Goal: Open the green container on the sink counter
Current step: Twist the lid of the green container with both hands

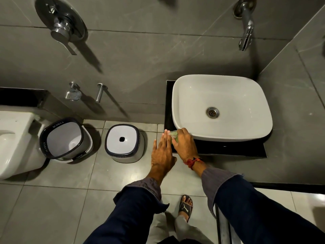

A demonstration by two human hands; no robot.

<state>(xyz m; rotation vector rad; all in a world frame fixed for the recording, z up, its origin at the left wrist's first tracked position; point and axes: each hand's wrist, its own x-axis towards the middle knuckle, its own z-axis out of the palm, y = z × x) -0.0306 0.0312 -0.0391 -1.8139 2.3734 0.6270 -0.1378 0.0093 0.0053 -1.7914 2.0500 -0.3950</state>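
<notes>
A small pale green container (173, 134) sits at the front left corner of the black sink counter (228, 148), just beside the white basin (221, 106). My right hand (184, 143) lies over it with fingers curled around its top, hiding most of it. My left hand (162, 152) is flat with fingers straight, its fingertips touching the container's left side. Whether the lid is on or lifted is hidden by the hands.
A wall spout (246, 30) hangs above the basin. On the tiled floor to the left stand a white stool (123, 142) and a bucket (65, 138), with a toilet (15, 143) at the far left. My sandalled foot (186, 206) is below the hands.
</notes>
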